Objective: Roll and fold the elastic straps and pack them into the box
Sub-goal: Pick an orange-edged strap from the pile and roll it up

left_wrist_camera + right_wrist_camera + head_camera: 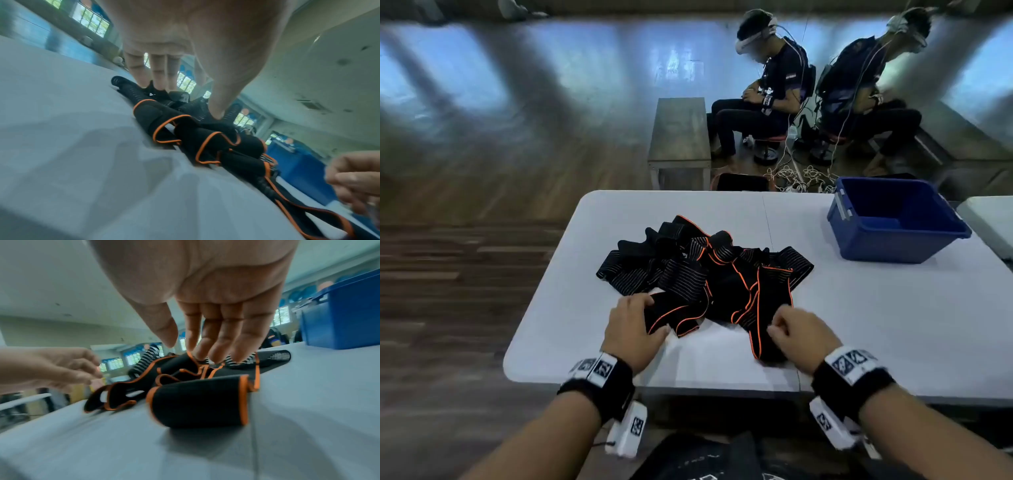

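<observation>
Left hand (631,329), fingers spread and reaching down onto the near edge of the tangled black, orange-trimmed elastic straps (705,270); right hand (799,334), loosely curled above a strap end, apparently gripping nothing; straps heaped mid-table (893,325); blue box (893,222) far right.

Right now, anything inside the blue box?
The blue box shows bare blue floor and walls in the head view; no straps are packed. Its near wall hides the front strip of floor. The strap pile lies on the table.
</observation>
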`<state>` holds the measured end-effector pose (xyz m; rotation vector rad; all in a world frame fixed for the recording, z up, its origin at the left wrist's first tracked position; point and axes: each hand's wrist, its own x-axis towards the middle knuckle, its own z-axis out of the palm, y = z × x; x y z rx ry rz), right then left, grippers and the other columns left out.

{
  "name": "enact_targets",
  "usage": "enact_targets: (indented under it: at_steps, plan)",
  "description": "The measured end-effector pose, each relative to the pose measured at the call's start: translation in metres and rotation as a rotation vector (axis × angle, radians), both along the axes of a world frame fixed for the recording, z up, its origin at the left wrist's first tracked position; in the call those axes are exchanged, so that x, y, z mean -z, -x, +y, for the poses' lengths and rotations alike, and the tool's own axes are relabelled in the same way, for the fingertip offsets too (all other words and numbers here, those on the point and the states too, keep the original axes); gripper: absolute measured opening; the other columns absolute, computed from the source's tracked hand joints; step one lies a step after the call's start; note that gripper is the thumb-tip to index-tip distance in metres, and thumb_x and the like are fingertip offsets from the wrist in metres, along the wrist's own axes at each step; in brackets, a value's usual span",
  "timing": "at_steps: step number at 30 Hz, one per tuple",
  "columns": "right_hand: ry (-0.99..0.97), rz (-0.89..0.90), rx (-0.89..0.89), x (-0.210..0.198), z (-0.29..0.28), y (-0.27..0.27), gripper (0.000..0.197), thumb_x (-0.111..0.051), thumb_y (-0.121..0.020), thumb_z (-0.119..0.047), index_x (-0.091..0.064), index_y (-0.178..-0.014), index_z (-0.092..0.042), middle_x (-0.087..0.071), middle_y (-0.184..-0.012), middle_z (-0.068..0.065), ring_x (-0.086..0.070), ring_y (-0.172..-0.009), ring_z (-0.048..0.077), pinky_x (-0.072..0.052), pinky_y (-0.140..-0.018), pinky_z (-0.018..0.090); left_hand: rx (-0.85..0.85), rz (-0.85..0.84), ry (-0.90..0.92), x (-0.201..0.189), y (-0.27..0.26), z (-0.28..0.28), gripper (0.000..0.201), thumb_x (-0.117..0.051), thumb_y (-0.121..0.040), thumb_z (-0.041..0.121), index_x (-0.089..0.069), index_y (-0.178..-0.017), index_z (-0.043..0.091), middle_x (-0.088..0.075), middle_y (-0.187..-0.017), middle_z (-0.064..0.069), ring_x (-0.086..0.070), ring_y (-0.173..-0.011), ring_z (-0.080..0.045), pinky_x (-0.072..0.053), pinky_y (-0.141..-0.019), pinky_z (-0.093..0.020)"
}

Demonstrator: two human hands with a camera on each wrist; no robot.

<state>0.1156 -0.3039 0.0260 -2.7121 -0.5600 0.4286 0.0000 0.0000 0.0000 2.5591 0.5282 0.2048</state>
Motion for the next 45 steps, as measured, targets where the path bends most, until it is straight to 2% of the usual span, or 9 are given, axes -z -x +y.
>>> enact_targets:
  at_steps: [5,7,10,16,20,25,31,40,45]
  plan:
    - [-0.033,0.203,0.277,0.023,-0.012,-0.043,0.032,-0.070,-0.085,-0.041,-0.063,-0.114,-0.032,-0.058,-0.110,0.005,-0.060,-0.084,0.018,-0.047,-0.076,0.027,-0.093,0.303,0.122,-0.001,-0.014,0.015,0.052,-0.080,-0.070,0.052,-0.046,-0.102,0.028,-0.061,-0.097,0.005,-0.062,-0.089,-0.019,-0.053,-0.074,-0.036]
    - [-0.168,0.302,0.332,0.034,-0.012,-0.048,0.043,-0.077,-0.081,-0.032,-0.064,-0.122,-0.027,-0.062,-0.093,0.001,-0.055,-0.074,0.015,-0.043,-0.068,0.024,-0.111,0.261,0.213,-0.001,-0.013,0.017,0.038,-0.078,-0.078,0.041,-0.047,-0.093,0.023,-0.061,-0.084,0.002,-0.061,-0.075,-0.017,-0.045,-0.062,-0.030]
    - [-0.236,0.372,0.380,0.040,-0.009,-0.056,0.054,-0.084,-0.074,-0.017,-0.064,-0.124,-0.021,-0.054,-0.076,-0.003,-0.050,-0.064,0.012,-0.040,-0.059,0.023,-0.150,0.167,0.220,-0.004,-0.014,0.020,0.028,-0.073,-0.085,0.033,-0.052,-0.095,0.019,-0.059,-0.094,-0.003,-0.058,-0.082,-0.020,-0.041,-0.066,-0.031]
    - [-0.098,0.249,0.334,0.035,0.000,-0.067,0.053,-0.082,-0.074,-0.019,-0.065,-0.123,-0.023,-0.061,-0.125,0.010,-0.063,-0.106,0.025,-0.048,-0.088,0.026,-0.145,0.319,0.217,0.012,-0.003,0.024,0.054,-0.076,-0.076,0.053,-0.050,-0.114,0.024,-0.056,-0.110,-0.003,-0.062,-0.095,-0.022,-0.052,-0.080,-0.034]
    - [0.069,0.103,0.156,0.029,0.010,-0.077,0.050,-0.073,-0.081,-0.031,-0.061,-0.129,-0.031,-0.028,-0.158,0.006,-0.045,-0.134,0.032,-0.036,-0.112,0.034,-0.168,0.307,0.188,0.011,0.005,0.014,0.050,-0.080,-0.072,0.049,-0.054,-0.108,0.026,-0.055,-0.111,0.000,-0.058,-0.093,-0.017,-0.046,-0.076,-0.029]
    - [0.304,0.037,0.002,0.017,0.016,-0.093,0.053,-0.063,-0.087,-0.037,-0.049,-0.139,-0.038,0.000,-0.166,-0.002,-0.022,-0.144,0.041,-0.029,-0.117,0.043,-0.185,0.145,0.193,-0.004,0.009,0.009,0.038,-0.081,-0.072,0.047,-0.059,-0.094,0.025,-0.047,-0.103,0.006,-0.055,-0.092,-0.011,-0.044,-0.079,-0.023]
    - [0.318,0.013,0.021,0.003,0.024,-0.102,0.049,-0.059,-0.086,-0.031,-0.054,-0.135,-0.030,-0.048,-0.142,0.001,-0.048,-0.127,0.033,-0.044,-0.104,0.040,-0.267,0.073,0.148,-0.010,0.025,0.028,0.020,-0.080,-0.079,0.037,-0.068,-0.089,0.024,-0.057,-0.099,0.002,-0.059,-0.093,-0.015,-0.047,-0.084,-0.027]
    - [-0.159,-0.154,0.070,-0.030,0.028,-0.118,0.027,-0.062,-0.082,-0.007,-0.073,-0.105,-0.017,-0.070,-0.110,0.009,-0.062,-0.105,0.029,-0.046,-0.094,0.033,-0.419,0.194,0.045,0.013,0.041,0.053,0.039,-0.067,-0.090,0.037,-0.067,-0.125,0.021,-0.057,-0.130,-0.007,-0.054,-0.122,-0.030,-0.044,-0.105,-0.038]
    - [-0.320,-0.188,0.103,-0.050,0.034,-0.117,0.025,-0.065,-0.084,-0.008,-0.072,-0.106,-0.018,-0.069,-0.110,0.004,-0.062,-0.102,0.024,-0.043,-0.092,0.027,-0.212,0.133,-0.024,0.006,0.010,0.027,0.024,-0.065,-0.087,0.044,-0.070,-0.106,0.031,-0.057,-0.121,0.006,-0.051,-0.117,-0.022,-0.047,-0.097,-0.039]
